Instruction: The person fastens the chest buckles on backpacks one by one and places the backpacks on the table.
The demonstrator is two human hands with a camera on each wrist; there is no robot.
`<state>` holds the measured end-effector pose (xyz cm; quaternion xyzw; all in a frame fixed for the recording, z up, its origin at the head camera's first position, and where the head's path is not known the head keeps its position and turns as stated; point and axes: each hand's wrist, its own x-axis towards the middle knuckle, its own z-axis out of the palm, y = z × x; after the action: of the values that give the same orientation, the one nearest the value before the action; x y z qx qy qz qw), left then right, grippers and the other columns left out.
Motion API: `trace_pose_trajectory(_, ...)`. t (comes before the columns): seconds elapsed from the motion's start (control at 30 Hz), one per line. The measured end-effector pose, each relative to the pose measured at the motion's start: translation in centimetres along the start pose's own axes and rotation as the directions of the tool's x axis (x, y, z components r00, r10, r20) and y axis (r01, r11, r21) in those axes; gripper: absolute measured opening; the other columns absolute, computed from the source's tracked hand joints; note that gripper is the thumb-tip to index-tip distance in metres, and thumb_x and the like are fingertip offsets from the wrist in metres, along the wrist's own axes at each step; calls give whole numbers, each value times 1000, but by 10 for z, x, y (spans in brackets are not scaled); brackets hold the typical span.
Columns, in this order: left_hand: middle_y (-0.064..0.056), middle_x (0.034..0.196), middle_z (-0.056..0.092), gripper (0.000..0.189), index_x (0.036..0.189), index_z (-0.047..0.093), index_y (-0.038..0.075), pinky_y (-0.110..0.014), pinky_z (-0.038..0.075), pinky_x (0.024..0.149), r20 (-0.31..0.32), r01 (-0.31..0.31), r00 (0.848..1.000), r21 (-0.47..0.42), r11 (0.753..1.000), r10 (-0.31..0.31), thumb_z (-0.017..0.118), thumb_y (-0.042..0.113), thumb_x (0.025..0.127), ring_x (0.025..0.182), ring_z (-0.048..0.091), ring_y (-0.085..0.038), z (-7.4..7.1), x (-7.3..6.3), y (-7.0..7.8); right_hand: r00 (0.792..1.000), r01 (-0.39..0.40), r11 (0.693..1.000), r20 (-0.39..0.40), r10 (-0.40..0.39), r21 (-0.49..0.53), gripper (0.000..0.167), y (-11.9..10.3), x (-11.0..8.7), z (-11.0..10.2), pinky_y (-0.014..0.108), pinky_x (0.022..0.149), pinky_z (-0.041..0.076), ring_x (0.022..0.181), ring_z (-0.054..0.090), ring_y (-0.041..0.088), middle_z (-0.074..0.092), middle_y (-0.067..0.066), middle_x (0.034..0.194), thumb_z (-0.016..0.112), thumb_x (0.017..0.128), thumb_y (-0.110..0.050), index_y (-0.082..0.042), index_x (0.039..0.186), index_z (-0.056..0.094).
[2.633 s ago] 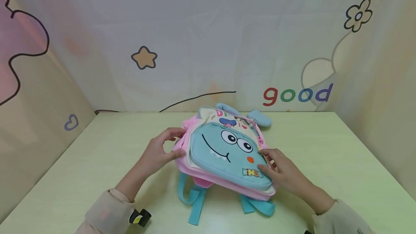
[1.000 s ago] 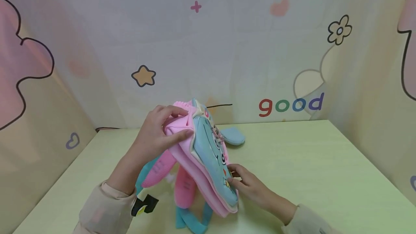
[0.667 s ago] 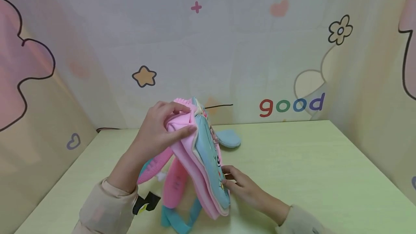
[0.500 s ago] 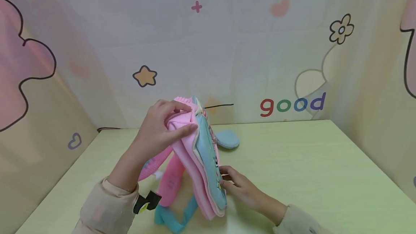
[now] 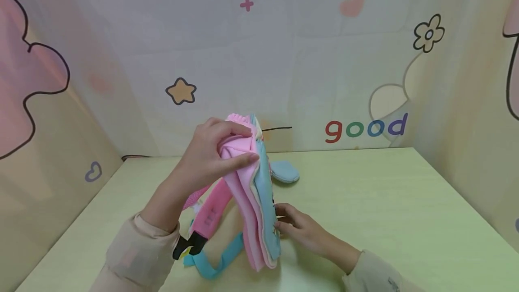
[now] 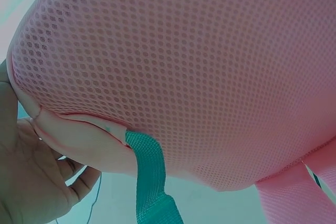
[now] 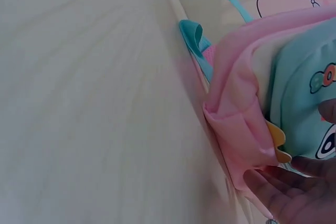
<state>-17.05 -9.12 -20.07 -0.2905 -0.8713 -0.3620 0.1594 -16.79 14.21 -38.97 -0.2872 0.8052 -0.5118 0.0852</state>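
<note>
A child's pink and light-blue backpack (image 5: 265,197) with a cartoon face stands tilted up on its side on the table, its front turned to the right. My left hand (image 5: 204,157) grips its raised side, thumb on the front edge and fingers over the pink fabric. Low on the other side my right hand (image 5: 304,229) holds the bag, thumb on the blue pocket and fingers at the pink side pocket (image 7: 239,135) beside a yellow trim. The left wrist view shows the pink mesh back panel (image 6: 173,72) and a teal webbing strap (image 6: 149,166).
Pink padded shoulder straps (image 5: 212,206) and a loop of teal webbing (image 5: 220,262) hang down behind the bag. A light-blue flap (image 5: 285,171) lies on the pale green table (image 5: 357,197) past the bag. A printed cloth backdrop (image 5: 308,66) encloses the table.
The backpack has turned from lying face up to standing edge-on, with its left side lifted and its front swung to the right. Both hands keep hold of it; the shoulder straps have come into view.
</note>
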Motion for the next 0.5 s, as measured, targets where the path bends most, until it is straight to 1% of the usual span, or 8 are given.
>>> trace_pose_trajectory(0.03,-4,119,59,40,115,66,20,-35,46,80,3,0,1000,3,1000,0,77,29,78,114,44,-23,1,0,1,1000,-6,1000,3,6,-6,43,0,-1,-2,25,99,45,125,53,35,51,18,137,45,102,-27,-6,139,39)
trace_pose_trajectory(0.1,-4,120,60,40,115,67,20,-36,45,81,5,1,1000,11,1000,-1,78,30,78,114,44,-23,3,1,4,1000,-17,1000,17,17,18,44,0,-2,-6,25,97,47,125,53,35,51,19,137,46,102,-27,-5,139,40)
trace_pose_trajectory(0.2,-5,121,59,41,115,66,20,-36,44,81,10,2,1000,18,1000,-2,78,30,78,115,44,-23,5,1,6,998,-45,997,38,43,66,43,0,-4,-15,28,93,51,122,55,35,52,20,136,45,102,-25,-1,137,42)
trace_pose_trajectory(0.27,-5,121,59,41,116,66,19,-36,44,81,10,-3,1000,17,1000,3,78,29,78,115,44,-23,6,1,7,997,-65,995,37,62,75,42,-2,-5,-23,30,90,54,118,57,34,54,22,132,45,102,-23,3,134,45)
trace_pose_trajectory(0.37,-5,121,60,41,116,66,19,-36,43,82,7,-18,1000,14,1000,18,78,29,78,114,45,-23,8,1,9,996,-89,996,-19,89,12,40,-7,-5,-37,29,84,56,107,62,31,60,24,123,47,101,-24,6,127,51)
trace_pose_trajectory(0.47,-4,120,61,42,117,66,19,-37,44,82,4,-39,999,19,999,38,78,30,78,114,46,-22,11,3,11,987,-113,992,-117,106,-54,38,-18,-6,-53,26,79,57,101,64,29,62,24,116,49,101,-24,7,122,55)
trace_pose_trajectory(0.5,-4,120,62,43,118,65,19,-38,43,83,2,-51,999,25,998,51,77,31,78,113,46,-22,11,3,11,984,-112,991,-149,101,-71,37,-23,-6,-59,26,79,57,100,64,28,63,23,115,49,101,-23,6,122,55)
